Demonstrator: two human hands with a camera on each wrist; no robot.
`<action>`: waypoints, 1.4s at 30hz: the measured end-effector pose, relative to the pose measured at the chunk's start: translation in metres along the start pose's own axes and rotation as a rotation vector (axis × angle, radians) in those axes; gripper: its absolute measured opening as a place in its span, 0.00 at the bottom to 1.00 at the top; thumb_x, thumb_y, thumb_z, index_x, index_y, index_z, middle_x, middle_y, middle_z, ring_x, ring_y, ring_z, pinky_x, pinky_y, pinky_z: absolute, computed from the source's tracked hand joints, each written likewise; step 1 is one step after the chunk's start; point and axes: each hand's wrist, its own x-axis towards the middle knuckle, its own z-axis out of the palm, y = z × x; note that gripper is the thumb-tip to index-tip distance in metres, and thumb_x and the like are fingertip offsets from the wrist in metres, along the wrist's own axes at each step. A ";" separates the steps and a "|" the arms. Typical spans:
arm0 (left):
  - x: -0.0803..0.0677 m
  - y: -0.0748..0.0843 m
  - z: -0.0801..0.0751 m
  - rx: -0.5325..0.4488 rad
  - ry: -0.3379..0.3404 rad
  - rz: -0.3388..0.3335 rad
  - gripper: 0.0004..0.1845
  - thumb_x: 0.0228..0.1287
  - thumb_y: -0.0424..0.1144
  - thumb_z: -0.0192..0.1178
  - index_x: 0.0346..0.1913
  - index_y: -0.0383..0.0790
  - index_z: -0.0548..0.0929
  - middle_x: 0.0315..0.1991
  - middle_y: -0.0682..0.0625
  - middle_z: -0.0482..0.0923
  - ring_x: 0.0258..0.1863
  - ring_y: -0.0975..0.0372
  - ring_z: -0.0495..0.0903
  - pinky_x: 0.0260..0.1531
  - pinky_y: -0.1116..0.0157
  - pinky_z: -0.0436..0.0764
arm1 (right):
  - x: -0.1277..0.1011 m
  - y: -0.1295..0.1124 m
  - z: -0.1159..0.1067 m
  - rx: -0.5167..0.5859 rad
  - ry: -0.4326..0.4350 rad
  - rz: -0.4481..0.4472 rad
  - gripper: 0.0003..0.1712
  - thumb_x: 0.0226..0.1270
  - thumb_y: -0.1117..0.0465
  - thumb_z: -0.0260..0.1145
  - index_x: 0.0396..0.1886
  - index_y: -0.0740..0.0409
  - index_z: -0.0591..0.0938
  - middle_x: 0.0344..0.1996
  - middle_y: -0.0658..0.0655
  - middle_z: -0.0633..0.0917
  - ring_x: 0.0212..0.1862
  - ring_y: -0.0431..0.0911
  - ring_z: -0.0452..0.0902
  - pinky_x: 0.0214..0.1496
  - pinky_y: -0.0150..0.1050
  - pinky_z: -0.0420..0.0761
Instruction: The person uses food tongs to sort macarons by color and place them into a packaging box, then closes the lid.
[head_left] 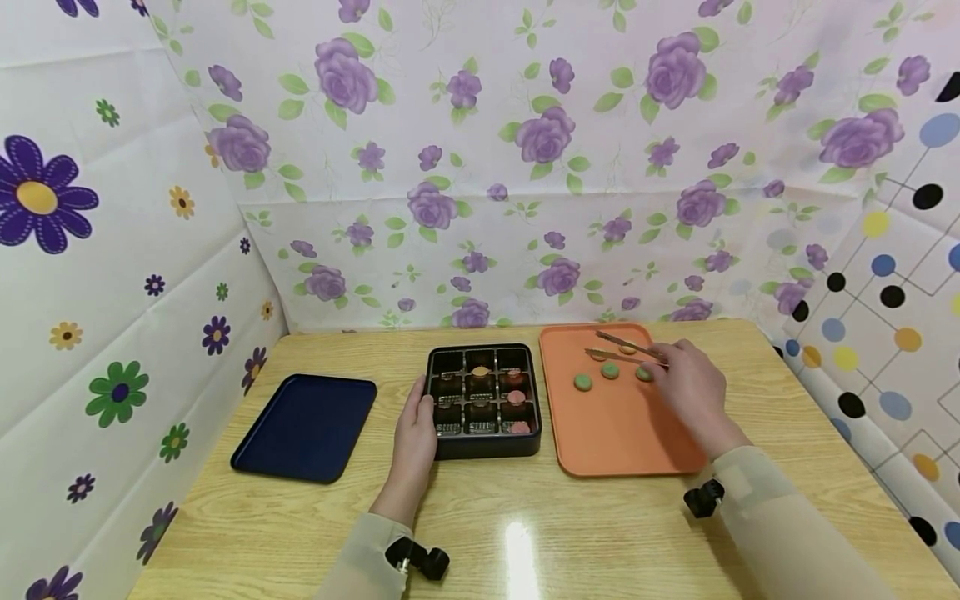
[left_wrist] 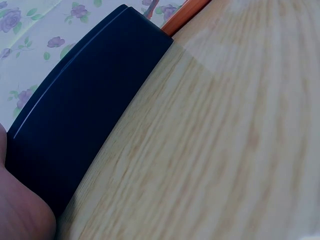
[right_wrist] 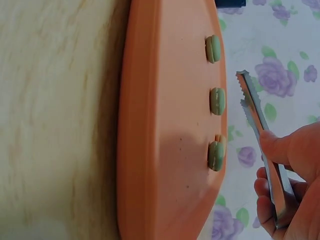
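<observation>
A black compartment box sits mid-table with pink and orange macarons in some cells. My left hand rests against its left side with straight fingers. To the right lies an orange tray carrying three green macarons and other pieces farther back. My right hand grips metal tongs above the tray, tips slightly apart and holding nothing, close to the rightmost green macaron.
A dark blue tray lies on the left of the wooden table. Floral-papered walls enclose the table at the back and both sides. Small black clips sit at each wrist.
</observation>
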 end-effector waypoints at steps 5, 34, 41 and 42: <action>0.000 0.000 0.001 -0.010 -0.002 0.000 0.32 0.94 0.52 0.40 0.91 0.48 0.55 0.90 0.46 0.52 0.88 0.46 0.49 0.84 0.39 0.54 | 0.001 0.001 0.000 -0.016 -0.012 0.003 0.23 0.83 0.53 0.72 0.66 0.62 0.88 0.45 0.66 0.83 0.36 0.57 0.81 0.28 0.50 0.80; 0.000 0.000 0.000 -0.011 -0.001 -0.008 0.32 0.94 0.53 0.40 0.91 0.49 0.55 0.89 0.46 0.52 0.88 0.47 0.49 0.84 0.40 0.54 | 0.010 0.004 0.003 -0.079 -0.102 0.053 0.17 0.84 0.54 0.70 0.59 0.63 0.90 0.41 0.65 0.82 0.32 0.55 0.78 0.27 0.50 0.78; -0.001 0.000 0.000 -0.014 -0.001 -0.019 0.32 0.94 0.52 0.39 0.92 0.50 0.54 0.90 0.48 0.51 0.88 0.48 0.50 0.84 0.41 0.55 | 0.011 0.001 0.004 -0.086 -0.107 0.049 0.17 0.84 0.54 0.70 0.58 0.62 0.90 0.41 0.65 0.82 0.31 0.55 0.78 0.26 0.49 0.78; -0.001 0.000 -0.001 -0.016 -0.002 -0.020 0.32 0.94 0.53 0.39 0.92 0.50 0.54 0.90 0.48 0.51 0.88 0.48 0.50 0.84 0.41 0.55 | 0.011 0.001 0.004 -0.086 -0.107 0.048 0.17 0.84 0.54 0.70 0.58 0.62 0.90 0.41 0.65 0.82 0.31 0.55 0.78 0.26 0.49 0.77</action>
